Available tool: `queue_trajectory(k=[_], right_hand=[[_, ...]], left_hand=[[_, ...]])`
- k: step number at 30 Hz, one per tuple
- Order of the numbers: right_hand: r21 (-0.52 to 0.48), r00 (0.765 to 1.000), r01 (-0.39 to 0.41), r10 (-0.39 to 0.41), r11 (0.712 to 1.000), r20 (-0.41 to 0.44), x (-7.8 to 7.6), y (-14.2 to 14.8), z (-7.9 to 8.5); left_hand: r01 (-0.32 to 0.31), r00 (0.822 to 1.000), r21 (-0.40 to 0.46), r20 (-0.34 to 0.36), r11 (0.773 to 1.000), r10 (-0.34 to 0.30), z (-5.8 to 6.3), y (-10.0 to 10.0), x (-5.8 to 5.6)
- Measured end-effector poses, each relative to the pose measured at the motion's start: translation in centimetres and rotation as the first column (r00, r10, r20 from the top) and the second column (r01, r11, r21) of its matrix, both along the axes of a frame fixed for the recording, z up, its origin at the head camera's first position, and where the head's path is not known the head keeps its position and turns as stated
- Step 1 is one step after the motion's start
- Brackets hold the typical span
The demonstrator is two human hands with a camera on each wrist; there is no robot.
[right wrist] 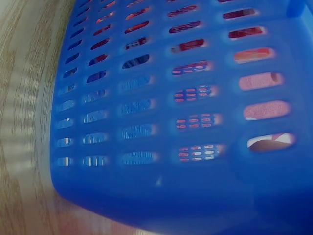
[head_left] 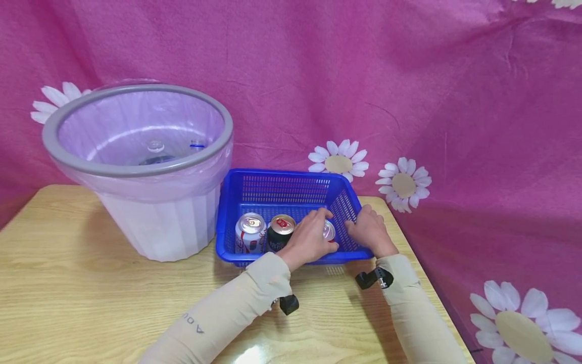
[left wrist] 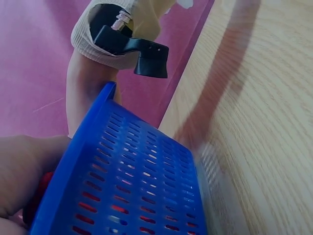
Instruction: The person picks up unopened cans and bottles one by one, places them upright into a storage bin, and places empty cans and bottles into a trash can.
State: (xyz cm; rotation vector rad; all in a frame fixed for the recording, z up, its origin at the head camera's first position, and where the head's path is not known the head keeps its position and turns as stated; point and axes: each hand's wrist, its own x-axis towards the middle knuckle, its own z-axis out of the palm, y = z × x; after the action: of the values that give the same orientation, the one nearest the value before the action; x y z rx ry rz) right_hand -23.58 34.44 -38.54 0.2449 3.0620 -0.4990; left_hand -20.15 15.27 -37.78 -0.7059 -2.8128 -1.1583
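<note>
A blue plastic basket (head_left: 291, 174) with slotted walls stands on the table. Inside, along its near side, are a white drink can (head_left: 251, 237) and a dark can with a gold top (head_left: 282, 225). My left hand (head_left: 309, 237) reaches over the near rim and grips a third can (head_left: 329, 230), mostly hidden by the hand; a bit of red (left wrist: 41, 193) shows under it in the left wrist view. At the right rim, my right hand (head_left: 369, 230) holds the basket's side wall, thumb inside. The right wrist view shows only the basket wall (right wrist: 156, 181) close up.
A white bin (head_left: 163, 217) with a grey ring and clear liner stands left of the basket, with clear plastic bottles (head_left: 155, 146) inside. A pink flowered cloth (head_left: 282, 76) hangs behind the wooden table (head_left: 113, 303). The table's right edge runs close to the right arm.
</note>
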Motion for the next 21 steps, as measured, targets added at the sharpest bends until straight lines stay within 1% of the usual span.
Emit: queue_trajectory(k=[5,9,14,21], right_hand=[[-0.002,1.0,0.0,0.0,1.0,0.003,-0.07,0.06,0.03],[-0.001,1.0,0.001,-0.001,1.0,0.004,-0.14,0.1,-0.06],[0.003,1.0,0.001,-0.001,1.0,0.001,-0.18,0.13,-0.08],[0.005,1.0,-0.006,0.006,1.0,-0.006,-0.22,0.15,-0.25]], left_hand=[[-0.013,0.999,-0.011,0.035,1.0,0.013,0.1,0.0,-0.09],[-0.021,0.999,-0.012,0.042,1.0,0.021,0.1,0.02,-0.08],[-0.025,0.999,-0.018,0.028,1.0,0.026,0.06,0.09,-0.08],[-0.016,1.0,-0.02,-0.004,1.0,0.016,-0.04,0.09,-0.05]])
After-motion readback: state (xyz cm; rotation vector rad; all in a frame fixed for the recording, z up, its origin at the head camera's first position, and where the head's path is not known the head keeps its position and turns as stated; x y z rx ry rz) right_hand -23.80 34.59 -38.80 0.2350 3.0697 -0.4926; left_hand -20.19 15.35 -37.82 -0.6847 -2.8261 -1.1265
